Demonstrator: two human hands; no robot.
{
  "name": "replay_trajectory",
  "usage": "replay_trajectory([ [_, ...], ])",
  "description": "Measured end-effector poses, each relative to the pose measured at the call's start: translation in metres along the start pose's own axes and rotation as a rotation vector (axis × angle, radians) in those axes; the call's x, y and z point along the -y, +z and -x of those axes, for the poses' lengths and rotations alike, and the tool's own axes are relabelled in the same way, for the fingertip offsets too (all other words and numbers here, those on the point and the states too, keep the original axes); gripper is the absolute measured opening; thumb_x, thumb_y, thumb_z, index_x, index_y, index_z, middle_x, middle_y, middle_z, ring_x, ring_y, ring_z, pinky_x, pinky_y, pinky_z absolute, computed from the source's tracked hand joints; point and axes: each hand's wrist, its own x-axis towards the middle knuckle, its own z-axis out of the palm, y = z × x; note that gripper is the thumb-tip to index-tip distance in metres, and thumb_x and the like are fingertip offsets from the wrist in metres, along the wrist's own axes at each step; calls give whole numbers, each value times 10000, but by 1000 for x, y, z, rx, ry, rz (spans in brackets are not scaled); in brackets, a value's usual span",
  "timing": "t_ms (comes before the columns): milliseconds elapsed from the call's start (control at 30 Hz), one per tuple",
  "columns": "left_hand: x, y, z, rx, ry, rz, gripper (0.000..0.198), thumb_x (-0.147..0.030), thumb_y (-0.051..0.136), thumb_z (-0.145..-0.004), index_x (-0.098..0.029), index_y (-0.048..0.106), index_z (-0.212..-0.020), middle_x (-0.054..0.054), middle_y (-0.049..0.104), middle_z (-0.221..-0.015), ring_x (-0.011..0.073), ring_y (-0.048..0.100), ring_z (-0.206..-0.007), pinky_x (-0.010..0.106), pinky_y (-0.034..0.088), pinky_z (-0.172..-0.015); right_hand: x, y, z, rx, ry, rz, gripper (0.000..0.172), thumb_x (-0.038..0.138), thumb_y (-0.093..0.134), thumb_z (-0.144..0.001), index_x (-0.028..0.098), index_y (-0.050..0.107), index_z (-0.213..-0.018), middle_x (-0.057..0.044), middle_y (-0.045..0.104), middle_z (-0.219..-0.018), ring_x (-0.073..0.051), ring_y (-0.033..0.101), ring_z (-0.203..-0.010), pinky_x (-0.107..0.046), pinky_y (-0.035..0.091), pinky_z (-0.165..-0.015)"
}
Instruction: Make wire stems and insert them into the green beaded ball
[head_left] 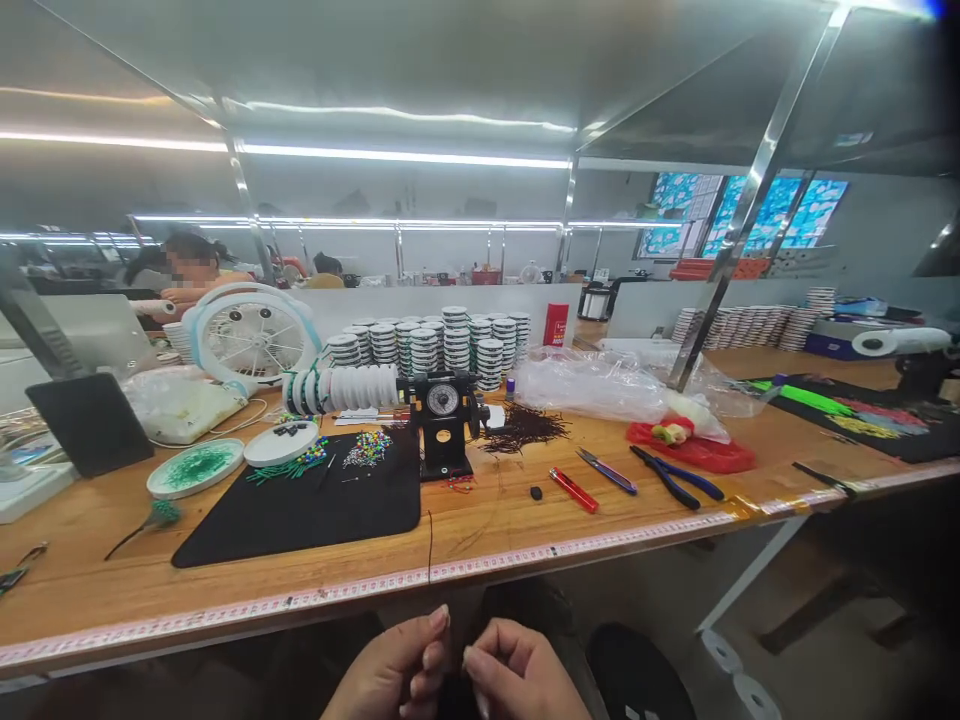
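Observation:
My left hand (pixel 397 668) is below the table's front edge, its fingers curled and the thumb pressed to them. Close beside it, my right hand (pixel 521 672) is closed in a pinch. Whatever either hand holds is too thin or hidden to make out. A dark cord (pixel 430 548) lies across the table edge just above my left hand. Behind it stands a black winding machine (pixel 442 430) with a round dial and a row of white spools (pixel 360 388). A red lighter (pixel 574 490), thread snips (pixel 607 471) and blue-handled pliers (pixel 679 477) lie to the right.
A measuring tape (pixel 330 592) runs along the table edge. On the left are a black mat (pixel 345 510) with beads (pixel 367 449), a dish of green beads (pixel 196 468) and a fan (pixel 255 335). Stacked spools (pixel 455 345) and plastic bags (pixel 592 382) stand behind. Another person (pixel 191 270) sits beyond.

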Motion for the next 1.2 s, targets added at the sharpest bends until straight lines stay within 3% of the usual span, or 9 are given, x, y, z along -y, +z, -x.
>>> replay_trajectory([
  [133,0,8,1,29,39,-124,458,-472,745,-585,-146,433,-506,-72,287,-412,21,168,-375,160,95,-377,-4,5,-6,-21,-38,-94,465,566,636,-679,167,403,-625,64,434,-459,-29,336,-376,-179,279,-434],
  [233,-1,12,4,61,61,-208,493,-521,730,-584,-153,418,-477,-59,298,-412,37,222,-385,177,116,-391,-5,13,-11,-13,-66,-206,474,567,639,-675,163,396,-623,11,528,-556,-52,443,-437,-191,330,-473],
  [400,-4,1,4,38,26,-223,503,-571,730,-548,-152,458,-491,-55,309,-415,48,216,-388,191,135,-393,-2,7,-4,40,8,-76,470,535,689,-634,111,487,-640,-8,541,-530,-38,441,-447,-163,292,-454],
  [567,4,2,3,-97,86,-156,438,-463,769,-558,-136,484,-496,-46,344,-455,52,237,-431,165,163,-404,2,13,3,-18,35,-106,480,570,670,-628,153,431,-624,64,453,-407,-27,343,-310,-154,228,-338],
  [733,4,7,7,-75,62,-154,424,-453,751,-596,-127,501,-491,-30,360,-473,58,263,-449,157,194,-409,6,13,3,52,102,-239,482,598,607,-683,136,473,-645,59,444,-427,-22,324,-290,-149,194,-293],
  [833,-1,9,14,-104,101,-77,377,-381,769,-606,-115,512,-530,-29,390,-519,47,259,-463,144,207,-422,6,5,6,103,171,-269,416,504,676,-666,140,474,-655,45,496,-473,-24,363,-310,-140,233,-300],
  [1033,1,17,21,-72,108,-62,314,-324,735,-663,-99,540,-562,-34,388,-521,42,243,-461,146,171,-417,8,16,7,21,106,-231,414,513,629,-720,152,444,-639,80,426,-422,-6,258,-284,-130,182,-272],
  [1200,1,16,23,-137,130,-100,385,-376,760,-611,-117,491,-518,-41,377,-485,42,228,-444,150,162,-409,11,15,8,125,157,-238,416,511,655,-689,133,481,-698,30,523,-513,-28,387,-316,-130,247,-285],
])
